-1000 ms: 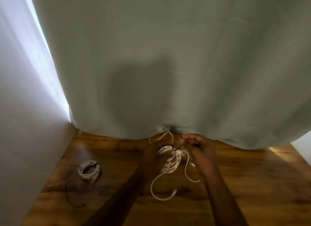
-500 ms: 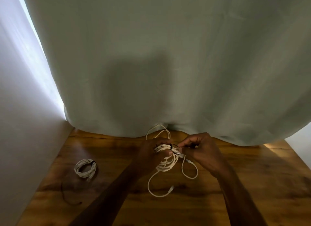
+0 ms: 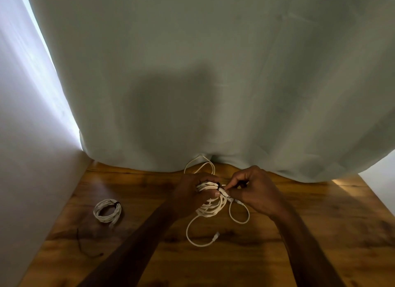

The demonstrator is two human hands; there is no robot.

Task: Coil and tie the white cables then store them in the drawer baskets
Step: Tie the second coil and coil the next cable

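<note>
Left hand [image 3: 190, 196] grips loose coil [image 3: 210, 201] above table [image 3: 320, 233] centre. Right hand [image 3: 254, 192] pinches black tie [image 3: 218, 184] at coil top. Tied coil [image 3: 107, 211] lies well left of loose coil.

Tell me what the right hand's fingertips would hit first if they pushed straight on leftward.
The right hand points left at the black tie on the white cable coil; that comes first, then the left hand's thumb just behind. Depth looks matched, though one view cannot confirm it.

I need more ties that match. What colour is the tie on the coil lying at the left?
Black, on the finished coil of white cable; head view.
</note>
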